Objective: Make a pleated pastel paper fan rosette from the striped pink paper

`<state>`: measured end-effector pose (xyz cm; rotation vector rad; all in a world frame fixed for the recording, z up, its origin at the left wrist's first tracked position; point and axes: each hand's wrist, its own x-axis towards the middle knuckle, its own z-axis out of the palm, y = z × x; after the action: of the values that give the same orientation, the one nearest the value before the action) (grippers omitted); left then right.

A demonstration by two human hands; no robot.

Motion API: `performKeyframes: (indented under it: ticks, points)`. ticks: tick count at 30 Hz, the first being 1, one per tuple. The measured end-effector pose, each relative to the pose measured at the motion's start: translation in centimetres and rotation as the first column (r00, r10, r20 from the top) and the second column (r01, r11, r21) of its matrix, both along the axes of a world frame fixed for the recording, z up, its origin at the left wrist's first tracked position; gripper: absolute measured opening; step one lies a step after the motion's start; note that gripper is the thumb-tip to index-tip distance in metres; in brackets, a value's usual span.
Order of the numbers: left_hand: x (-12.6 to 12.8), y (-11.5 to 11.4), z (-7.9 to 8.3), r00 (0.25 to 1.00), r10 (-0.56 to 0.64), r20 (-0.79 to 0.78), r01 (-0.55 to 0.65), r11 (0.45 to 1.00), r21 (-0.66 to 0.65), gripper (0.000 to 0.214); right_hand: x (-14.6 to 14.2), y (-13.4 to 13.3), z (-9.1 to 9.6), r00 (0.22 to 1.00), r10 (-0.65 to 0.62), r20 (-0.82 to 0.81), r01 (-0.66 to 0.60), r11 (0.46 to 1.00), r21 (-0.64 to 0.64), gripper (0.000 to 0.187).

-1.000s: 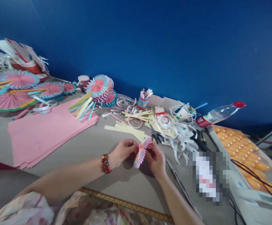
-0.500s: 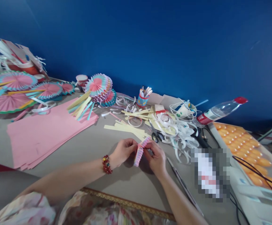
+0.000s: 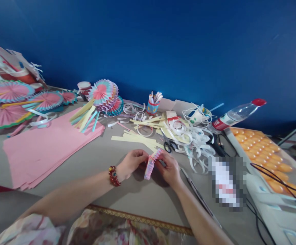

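A small accordion-pleated paper piece (image 3: pixel 150 165), pink with pale stripes, stands between my two hands over the grey table (image 3: pixel 107 160). My left hand (image 3: pixel 131 163), with a red bead bracelet at the wrist, pinches its left side. My right hand (image 3: pixel 169 168) grips its right side, fingers closed on the pleats. Just beyond the hands lie yellow paper strips (image 3: pixel 137 139) and black-handled scissors (image 3: pixel 169 145).
A stack of pink sheets (image 3: pixel 45 146) lies at left. Finished pleated paper fans (image 3: pixel 104 95) sit at the back and far left. A pen cup (image 3: pixel 152 106), curled white paper scraps (image 3: pixel 196 146), a plastic bottle (image 3: pixel 237 117) and an orange tray (image 3: pixel 262 153) crowd the right.
The pleated piece has been squeezed a little narrower between my hands. The view has drifted slightly; my hands stay in the same place on the table.
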<state>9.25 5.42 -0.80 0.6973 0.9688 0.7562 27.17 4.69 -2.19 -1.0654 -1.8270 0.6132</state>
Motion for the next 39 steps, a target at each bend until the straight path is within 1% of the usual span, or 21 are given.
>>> performKeyframes:
  ticks: [5,12,18,21,24,28,31,35,37,39]
  points:
    - [-0.5,0.4,0.0,0.998,-0.051,0.038,0.052,0.998,-0.031,0.038,0.2,0.2,-0.2,0.999,0.054,-0.004,-0.054,0.999,-0.003,0.010]
    - [-0.9,0.9,0.2,0.991,-0.114,0.076,0.117,0.992,-0.045,0.032,0.1,0.5,-0.2,0.995,0.088,-0.053,-0.089,0.996,-0.027,0.010]
    - [-1.1,1.0,0.6,0.989,-0.137,0.058,0.140,0.989,-0.041,0.029,0.1,0.3,-0.1,0.990,0.126,-0.056,-0.128,0.991,-0.033,0.014]
    - [-1.1,1.1,0.8,0.989,-0.140,0.045,0.141,0.989,-0.036,0.029,0.0,0.2,-0.1,0.991,0.123,-0.047,-0.125,0.991,-0.042,0.014]
    - [-1.0,1.1,0.9,0.988,-0.147,0.041,0.149,0.989,-0.028,0.031,-0.1,0.2,-0.1,0.993,0.096,-0.075,-0.100,0.994,-0.039,0.012]
    - [-0.7,0.9,0.9,0.991,-0.129,0.029,0.129,0.992,-0.005,0.037,-0.3,0.2,-0.1,0.992,0.046,-0.118,-0.051,0.998,-0.039,0.009]
    - [-0.5,0.6,0.8,0.994,-0.106,0.025,0.106,0.994,0.018,0.039,-0.3,0.1,-0.1,0.986,0.021,-0.164,-0.032,0.997,-0.067,0.011]
    - [-0.2,0.2,0.9,0.998,-0.068,0.012,0.067,0.993,0.093,0.038,-0.4,0.1,-0.3,0.973,0.022,-0.231,-0.051,0.992,-0.118,0.014]
    - [-0.1,0.0,0.9,0.999,-0.050,0.019,0.048,0.993,0.109,0.037,-0.5,0.0,-0.3,0.964,0.024,-0.265,-0.064,0.987,-0.145,0.015]
    - [0.0,-0.1,0.9,0.999,-0.037,0.029,0.033,0.992,0.120,0.036,-0.6,-0.1,-0.3,0.945,0.018,-0.328,-0.088,0.976,-0.200,0.015]
